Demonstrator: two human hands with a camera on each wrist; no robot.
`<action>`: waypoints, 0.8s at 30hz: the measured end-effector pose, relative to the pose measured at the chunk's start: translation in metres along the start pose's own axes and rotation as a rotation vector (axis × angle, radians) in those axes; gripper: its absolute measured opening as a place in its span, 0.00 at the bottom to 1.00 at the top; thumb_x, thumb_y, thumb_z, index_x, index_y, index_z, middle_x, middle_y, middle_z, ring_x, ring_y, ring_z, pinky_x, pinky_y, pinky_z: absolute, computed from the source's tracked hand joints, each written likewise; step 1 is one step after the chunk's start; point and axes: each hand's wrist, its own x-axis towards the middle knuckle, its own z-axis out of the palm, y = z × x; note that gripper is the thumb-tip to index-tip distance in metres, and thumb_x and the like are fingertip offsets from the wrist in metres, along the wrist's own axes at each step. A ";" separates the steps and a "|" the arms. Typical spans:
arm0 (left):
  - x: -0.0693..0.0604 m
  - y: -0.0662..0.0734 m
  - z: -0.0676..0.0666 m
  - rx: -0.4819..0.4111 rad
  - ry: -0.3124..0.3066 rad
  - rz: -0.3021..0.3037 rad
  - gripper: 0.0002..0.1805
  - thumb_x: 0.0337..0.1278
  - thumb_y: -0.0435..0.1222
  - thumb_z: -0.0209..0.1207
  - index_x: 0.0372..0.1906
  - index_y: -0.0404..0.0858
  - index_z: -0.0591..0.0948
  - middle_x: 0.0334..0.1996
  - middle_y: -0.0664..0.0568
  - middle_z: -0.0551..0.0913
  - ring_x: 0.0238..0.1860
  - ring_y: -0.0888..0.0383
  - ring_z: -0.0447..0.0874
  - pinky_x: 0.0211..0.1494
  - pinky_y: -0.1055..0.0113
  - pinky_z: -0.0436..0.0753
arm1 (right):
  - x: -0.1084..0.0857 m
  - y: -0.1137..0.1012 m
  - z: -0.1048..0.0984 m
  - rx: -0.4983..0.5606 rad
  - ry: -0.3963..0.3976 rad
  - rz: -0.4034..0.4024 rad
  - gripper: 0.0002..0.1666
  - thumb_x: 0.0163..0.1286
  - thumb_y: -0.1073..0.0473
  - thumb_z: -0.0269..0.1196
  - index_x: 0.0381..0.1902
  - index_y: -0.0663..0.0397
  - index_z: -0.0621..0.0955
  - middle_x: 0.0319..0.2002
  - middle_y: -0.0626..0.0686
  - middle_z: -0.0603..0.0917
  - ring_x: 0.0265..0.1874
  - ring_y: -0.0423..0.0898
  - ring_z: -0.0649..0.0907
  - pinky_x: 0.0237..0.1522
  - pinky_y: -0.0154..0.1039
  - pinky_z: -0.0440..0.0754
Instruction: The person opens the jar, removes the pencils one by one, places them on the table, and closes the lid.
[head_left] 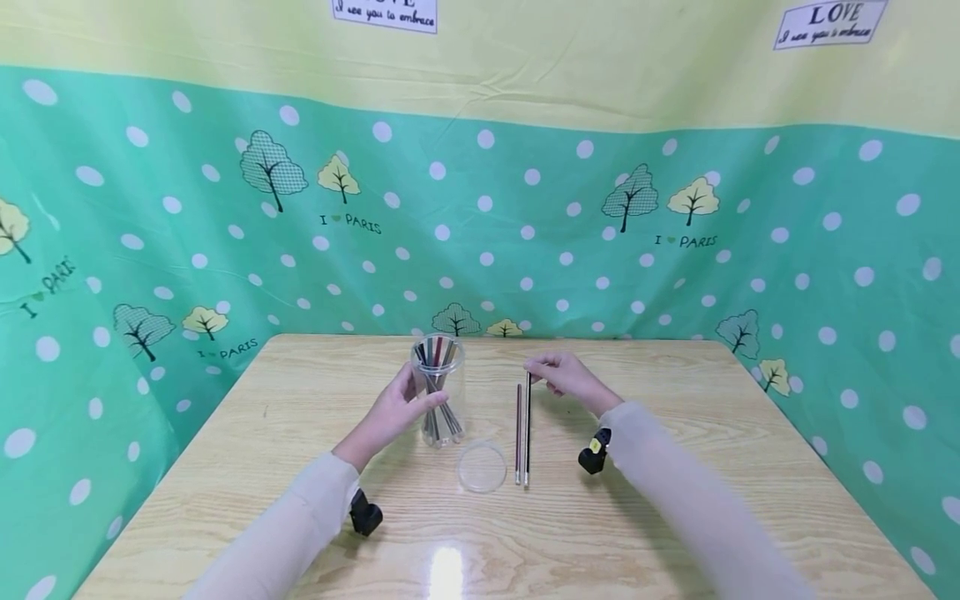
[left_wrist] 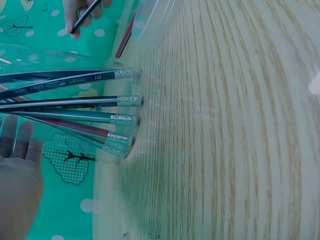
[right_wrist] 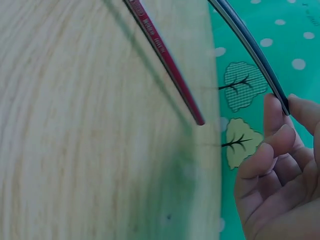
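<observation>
A clear jar [head_left: 452,392] holding several pencils [left_wrist: 75,116] stands on the table, its mouth uncovered. My left hand [head_left: 395,410] grips the jar's side, fingers behind it and thumb in front. Between thumb and finger, my right hand [head_left: 568,379] pinches the far end of a dark pencil [head_left: 528,417], also seen in the right wrist view [right_wrist: 260,57]. Just left of it lies a red pencil [head_left: 518,433], on the table. A round clear lid [head_left: 482,467] lies flat in front of the jar, left of these pencils.
The wooden table [head_left: 315,367] ends at a green and yellow dotted cloth [head_left: 525,200] behind. Black wrist cameras sit under both sleeves, the left one [head_left: 365,513] and the right one [head_left: 594,452].
</observation>
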 end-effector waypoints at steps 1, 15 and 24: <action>0.000 0.000 0.000 0.004 0.002 -0.001 0.42 0.65 0.40 0.65 0.78 0.46 0.57 0.74 0.40 0.63 0.74 0.42 0.59 0.75 0.47 0.58 | 0.001 0.002 0.001 0.000 -0.001 -0.003 0.28 0.75 0.45 0.61 0.60 0.60 0.80 0.41 0.52 0.86 0.18 0.38 0.68 0.24 0.33 0.70; 0.000 -0.002 -0.002 -0.001 0.003 0.004 0.42 0.65 0.43 0.66 0.78 0.47 0.58 0.73 0.41 0.64 0.74 0.42 0.59 0.75 0.46 0.59 | 0.009 0.015 0.011 -0.008 0.005 0.007 0.23 0.77 0.49 0.60 0.57 0.63 0.81 0.41 0.57 0.84 0.18 0.40 0.68 0.21 0.32 0.68; -0.002 0.004 -0.001 -0.001 -0.001 -0.005 0.40 0.67 0.38 0.64 0.78 0.46 0.57 0.74 0.40 0.63 0.74 0.41 0.58 0.75 0.46 0.58 | 0.013 0.025 0.014 -0.040 0.043 0.059 0.21 0.74 0.45 0.62 0.49 0.58 0.84 0.29 0.52 0.80 0.18 0.41 0.69 0.19 0.31 0.66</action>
